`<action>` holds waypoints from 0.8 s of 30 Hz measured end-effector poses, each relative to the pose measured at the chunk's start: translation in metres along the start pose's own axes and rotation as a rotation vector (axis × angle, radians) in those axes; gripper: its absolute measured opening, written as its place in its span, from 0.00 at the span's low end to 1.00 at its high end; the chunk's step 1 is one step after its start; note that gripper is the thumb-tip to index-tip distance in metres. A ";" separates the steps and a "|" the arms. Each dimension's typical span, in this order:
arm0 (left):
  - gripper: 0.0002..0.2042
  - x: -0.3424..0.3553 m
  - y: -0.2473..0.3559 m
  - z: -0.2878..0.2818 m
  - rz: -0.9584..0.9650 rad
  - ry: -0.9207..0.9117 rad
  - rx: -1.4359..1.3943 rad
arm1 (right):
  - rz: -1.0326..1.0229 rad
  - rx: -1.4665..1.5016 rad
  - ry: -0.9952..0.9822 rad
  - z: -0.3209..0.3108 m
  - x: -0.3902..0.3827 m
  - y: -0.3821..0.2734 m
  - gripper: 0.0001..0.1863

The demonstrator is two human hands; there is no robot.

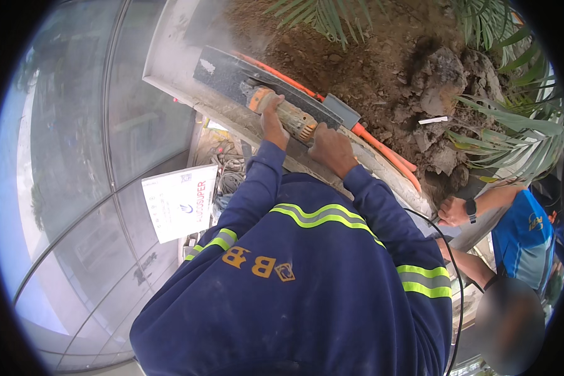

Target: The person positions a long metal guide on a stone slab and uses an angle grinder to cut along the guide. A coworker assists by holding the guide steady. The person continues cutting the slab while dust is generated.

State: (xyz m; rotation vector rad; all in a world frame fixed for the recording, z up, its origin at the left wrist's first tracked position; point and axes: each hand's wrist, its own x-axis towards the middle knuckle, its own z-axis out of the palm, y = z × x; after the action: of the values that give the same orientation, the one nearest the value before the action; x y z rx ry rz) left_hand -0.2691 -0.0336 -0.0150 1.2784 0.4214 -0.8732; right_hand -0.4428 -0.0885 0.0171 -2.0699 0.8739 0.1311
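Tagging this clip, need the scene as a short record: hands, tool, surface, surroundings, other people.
left hand: gripping the front of an orange-yellow power tool
right hand: gripping the tool's rear end
surface: dark slab under the tool; contact with the tool head unclear
alongside slab: orange pipe, grey rectangular piece
beyond: soil, palm fronds
left of left forearm: white printed panel
other people: co-worker at right, blue top, dark wristband

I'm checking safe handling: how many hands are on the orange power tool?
2: the left hand near the head of the orange power tool, the right hand at its rear end. A co-worker's hand, with a wristwatch, is apart, off to the right.
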 end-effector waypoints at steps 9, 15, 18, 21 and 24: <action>0.12 -0.010 0.004 0.010 -0.001 0.025 0.022 | 0.008 -0.012 -0.007 0.000 0.001 0.002 0.14; 0.12 -0.008 -0.002 0.004 0.038 0.062 0.006 | 0.025 -0.029 -0.044 -0.005 -0.002 0.001 0.14; 0.12 -0.009 -0.001 0.005 0.018 0.074 0.015 | 0.016 -0.032 -0.021 0.000 0.000 0.002 0.15; 0.12 -0.013 -0.002 0.007 -0.008 0.073 0.018 | 0.030 -0.038 -0.055 -0.007 -0.002 -0.001 0.16; 0.12 -0.017 -0.003 0.009 0.013 0.076 0.021 | 0.034 -0.046 -0.062 -0.009 -0.005 0.001 0.16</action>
State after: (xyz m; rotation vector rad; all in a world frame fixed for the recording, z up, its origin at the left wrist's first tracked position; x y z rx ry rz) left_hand -0.2840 -0.0362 -0.0029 1.3357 0.4649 -0.8216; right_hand -0.4491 -0.0927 0.0245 -2.0828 0.8753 0.2349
